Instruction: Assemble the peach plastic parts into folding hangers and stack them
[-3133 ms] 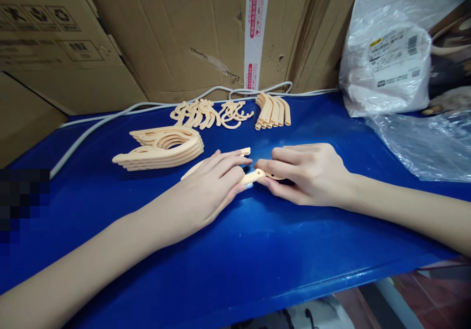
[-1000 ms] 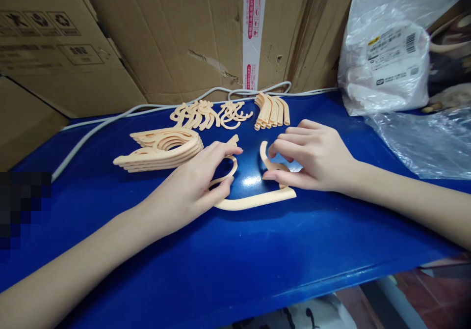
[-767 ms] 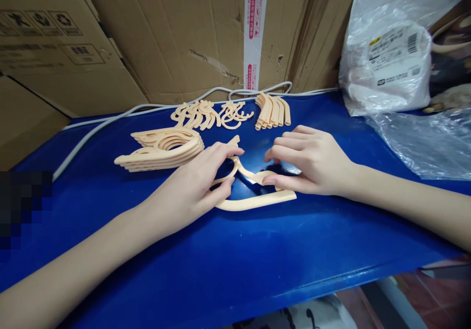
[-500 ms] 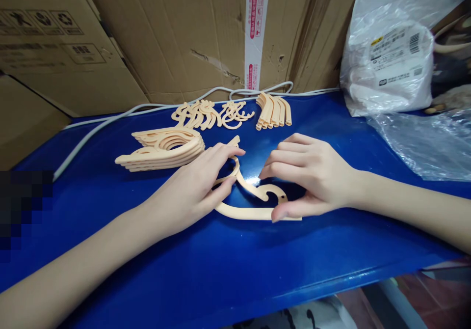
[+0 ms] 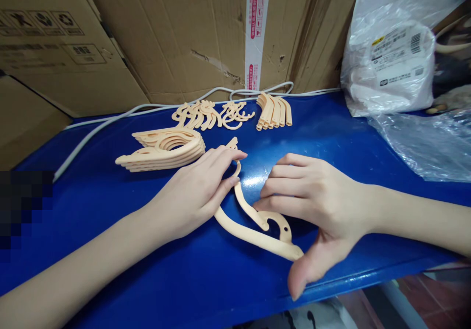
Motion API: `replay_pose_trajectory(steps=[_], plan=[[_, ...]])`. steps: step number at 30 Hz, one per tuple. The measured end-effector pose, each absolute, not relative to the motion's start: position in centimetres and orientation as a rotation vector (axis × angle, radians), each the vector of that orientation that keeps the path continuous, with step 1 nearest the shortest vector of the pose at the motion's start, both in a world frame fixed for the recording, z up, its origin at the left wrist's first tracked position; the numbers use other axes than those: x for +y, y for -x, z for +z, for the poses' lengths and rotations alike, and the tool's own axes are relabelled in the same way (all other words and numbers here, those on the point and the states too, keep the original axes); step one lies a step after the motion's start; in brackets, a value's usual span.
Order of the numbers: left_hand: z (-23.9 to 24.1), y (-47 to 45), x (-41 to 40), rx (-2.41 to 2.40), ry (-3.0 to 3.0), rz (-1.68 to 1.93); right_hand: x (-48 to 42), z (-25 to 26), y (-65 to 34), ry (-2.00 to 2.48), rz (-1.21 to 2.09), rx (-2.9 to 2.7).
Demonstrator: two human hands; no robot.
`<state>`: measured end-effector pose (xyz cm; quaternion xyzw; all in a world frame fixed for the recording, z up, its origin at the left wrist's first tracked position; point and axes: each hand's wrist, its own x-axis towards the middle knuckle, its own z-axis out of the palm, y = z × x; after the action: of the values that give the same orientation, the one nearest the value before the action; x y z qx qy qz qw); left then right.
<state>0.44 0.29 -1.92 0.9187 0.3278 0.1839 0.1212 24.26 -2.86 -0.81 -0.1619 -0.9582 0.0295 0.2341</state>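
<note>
A beige plastic clothes hanger (image 5: 253, 238) lies on the blue tabletop, angled toward its front edge. My left hand (image 5: 200, 177) is closed over the hanger's upper left part, with the thumb and index finger on its curved middle piece; the palm hides the rest of that side. My right hand (image 5: 320, 201) is at the hanger's right end. Its fingers are bent beside the inner curved strip, and the thumb is spread wide, its inner side against the arm's tip. A stack of similar beige pieces (image 5: 165, 154) lies just beyond my left hand.
Toward the back lie small curved beige pieces (image 5: 198, 115), hook-like pieces (image 5: 235, 115) and a row of beige arms (image 5: 274, 110). A white cable (image 5: 128, 113) runs along cardboard boxes (image 5: 184, 34). A plastic-wrapped package (image 5: 390, 68) stands at the back right.
The hanger's right side has swung down toward the table's front edge. My right hand has moved nearer with it, its thumb spreading away from the fingers. My left hand has barely moved.
</note>
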Motion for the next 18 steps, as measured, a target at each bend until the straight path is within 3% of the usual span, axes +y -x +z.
replay_pose_trajectory(steps=[9, 18], plan=[[-2.14, -0.35, 0.03, 1.021, -2.699, 0.553, -3.03, -1.13, -24.41, 0.386, 0.121, -2.771], [-2.04, -0.46, 0.14, 0.972, -2.649, 0.561, -2.11, -1.19, -24.87, 0.441, -0.060, -2.820]])
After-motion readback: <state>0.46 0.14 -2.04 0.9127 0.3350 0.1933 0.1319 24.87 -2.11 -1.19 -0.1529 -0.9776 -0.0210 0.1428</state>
